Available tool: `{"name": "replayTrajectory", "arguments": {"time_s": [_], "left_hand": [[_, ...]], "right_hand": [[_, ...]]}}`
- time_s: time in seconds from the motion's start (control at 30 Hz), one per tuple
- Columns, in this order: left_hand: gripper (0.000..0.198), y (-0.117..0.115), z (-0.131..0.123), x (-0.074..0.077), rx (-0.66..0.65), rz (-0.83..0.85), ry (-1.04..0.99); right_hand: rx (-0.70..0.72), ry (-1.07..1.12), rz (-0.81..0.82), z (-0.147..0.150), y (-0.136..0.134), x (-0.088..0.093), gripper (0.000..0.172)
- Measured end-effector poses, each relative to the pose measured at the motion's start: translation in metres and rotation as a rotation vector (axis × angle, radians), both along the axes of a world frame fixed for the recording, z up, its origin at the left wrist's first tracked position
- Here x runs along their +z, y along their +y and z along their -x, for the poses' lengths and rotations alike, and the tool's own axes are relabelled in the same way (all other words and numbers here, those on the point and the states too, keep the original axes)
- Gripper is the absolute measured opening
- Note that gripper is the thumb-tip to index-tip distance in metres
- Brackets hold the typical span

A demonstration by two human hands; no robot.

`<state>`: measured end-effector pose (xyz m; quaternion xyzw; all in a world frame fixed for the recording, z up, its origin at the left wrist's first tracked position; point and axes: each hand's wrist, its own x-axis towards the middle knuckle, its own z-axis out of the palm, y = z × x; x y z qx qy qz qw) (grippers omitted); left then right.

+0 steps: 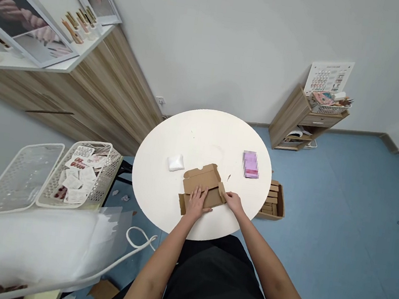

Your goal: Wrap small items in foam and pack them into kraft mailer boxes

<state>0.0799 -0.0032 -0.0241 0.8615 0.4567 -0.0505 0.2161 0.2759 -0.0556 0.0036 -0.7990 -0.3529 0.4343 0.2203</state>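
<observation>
An unfolded brown cardboard box point(200, 179) lies on the round white table point(159, 143), its flaps spread. My left hand point(196, 203) rests flat on the cardboard with its fingers apart. At the right side of the box, my right hand point(233, 202) pinches a side flap between thumb and fingers. A small white packet point(175, 162) lies to the left of the box. On the right part of the table is a pink and purple package point(250, 164), its surface blurred.
Beside the table on the right, a carton point(280, 201) on the floor holds several folded brown boxes. White baskets point(99, 179) with cards stand at the left. A wooden cabinet point(286, 117) is against the wall, and a white cable point(131, 252) hangs at lower left.
</observation>
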Motion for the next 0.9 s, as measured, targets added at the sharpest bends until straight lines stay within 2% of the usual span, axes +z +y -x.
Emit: {"name": "replayTrajectory", "arguments": {"time_s": [0.07, 0.3, 0.6, 0.73, 0.9], "left_hand": [[0.099, 0.001, -0.001, 0.001, 0.001, 0.003, 0.015], [0.109, 0.01, -0.005, 0.002, 0.009, -0.012, 0.02], [0.119, 0.002, -0.007, -0.001, 0.021, -0.069, 0.001], [0.118, 0.002, -0.01, -0.003, 0.038, -0.111, -0.003], [0.117, 0.0, -0.011, -0.003, 0.033, -0.135, 0.01]], "right_hand": [[0.01, -0.072, 0.004, 0.006, 0.003, 0.0, 0.033], [0.125, -0.227, 0.098, 0.01, 0.016, -0.006, 0.036], [0.287, -0.31, 0.314, -0.003, 0.043, 0.004, 0.028], [0.331, -0.375, 0.276, 0.006, 0.041, 0.002, 0.018], [0.372, -0.455, 0.202, 0.02, 0.028, 0.002, 0.023]]}}
